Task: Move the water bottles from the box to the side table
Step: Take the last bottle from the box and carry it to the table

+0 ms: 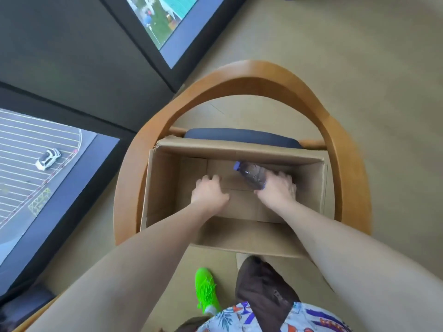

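Head cam is looking straight down into the cardboard box (165, 188), and the only water bottle (251, 175) I can spot is sitting up toward 1 o'clock from the box's middle, tilted with its blue cap (237, 166) pointing toward 10 o'clock. The right hand (278, 188) is wrapping around the bottom end of it, fingers curled over the far side. The left hand (209, 191) is resting knuckles-up on the box floor just beside it, around 9 o'clock from the bottle, fingers bent under. I honestly can't tell if it's gripping anything; nothing is showing in it.

My guess on handling: it's looking like clear, thin plastic, dark inside, so probably full and with some heft, or maybe just shadowed. That kind of bottle is crushing in a bit if you squeeze hard and getting slippery if damp. Grabbing the base end is leaving the cap end swinging, so shifting toward the middle of the body would probably be steadier for carrying it over.

Labels: there's a tiny white mark on the bottle near the cap, way too blurry to read. No brand or print readable on the box either.

Outward from there, the box is sitting on a chair with a curved wooden frame (249, 75) and a dark blue cushion (239, 136) at 12 o'clock. A bright green shoe (206, 291) is showing at 6 o'clock. No side table in view.
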`<state>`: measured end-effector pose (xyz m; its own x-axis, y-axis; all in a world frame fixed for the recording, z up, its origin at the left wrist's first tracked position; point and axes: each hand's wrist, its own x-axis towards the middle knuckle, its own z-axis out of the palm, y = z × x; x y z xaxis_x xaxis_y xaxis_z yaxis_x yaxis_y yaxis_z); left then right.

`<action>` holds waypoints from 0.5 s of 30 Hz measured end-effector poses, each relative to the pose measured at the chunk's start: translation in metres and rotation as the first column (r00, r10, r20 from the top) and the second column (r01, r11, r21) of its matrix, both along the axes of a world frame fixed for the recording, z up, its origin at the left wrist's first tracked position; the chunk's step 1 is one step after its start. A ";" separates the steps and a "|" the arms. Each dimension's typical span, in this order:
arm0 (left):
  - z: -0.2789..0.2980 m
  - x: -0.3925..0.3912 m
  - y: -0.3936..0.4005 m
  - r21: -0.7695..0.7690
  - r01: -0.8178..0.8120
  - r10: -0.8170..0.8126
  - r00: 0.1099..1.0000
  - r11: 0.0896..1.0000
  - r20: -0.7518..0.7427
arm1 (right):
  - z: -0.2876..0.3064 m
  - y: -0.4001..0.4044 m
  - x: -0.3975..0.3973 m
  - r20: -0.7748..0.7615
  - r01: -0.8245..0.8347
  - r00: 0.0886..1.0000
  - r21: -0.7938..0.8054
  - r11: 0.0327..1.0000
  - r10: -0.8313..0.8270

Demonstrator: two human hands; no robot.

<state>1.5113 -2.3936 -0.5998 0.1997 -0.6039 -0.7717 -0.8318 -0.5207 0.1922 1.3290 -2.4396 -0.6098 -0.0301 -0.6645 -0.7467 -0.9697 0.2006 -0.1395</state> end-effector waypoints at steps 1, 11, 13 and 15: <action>-0.009 -0.001 -0.001 0.007 0.003 -0.003 1.000 1.000 -0.001 | -0.008 -0.002 -0.001 -0.027 -0.045 0.999 0.007 0.999 0.046; -0.068 -0.015 0.008 0.063 0.064 -0.062 0.998 0.996 -0.023 | -0.070 -0.006 -0.005 -0.111 -0.139 0.984 0.017 0.990 0.140; -0.074 -0.018 0.012 0.064 0.052 -0.050 0.998 0.997 -0.024 | -0.080 -0.007 -0.003 -0.137 -0.180 0.975 -0.012 0.984 0.177; -0.079 -0.019 0.017 0.064 0.037 -0.036 0.999 0.997 -0.027 | -0.088 -0.008 -0.002 -0.160 -0.222 0.964 -0.053 0.974 0.211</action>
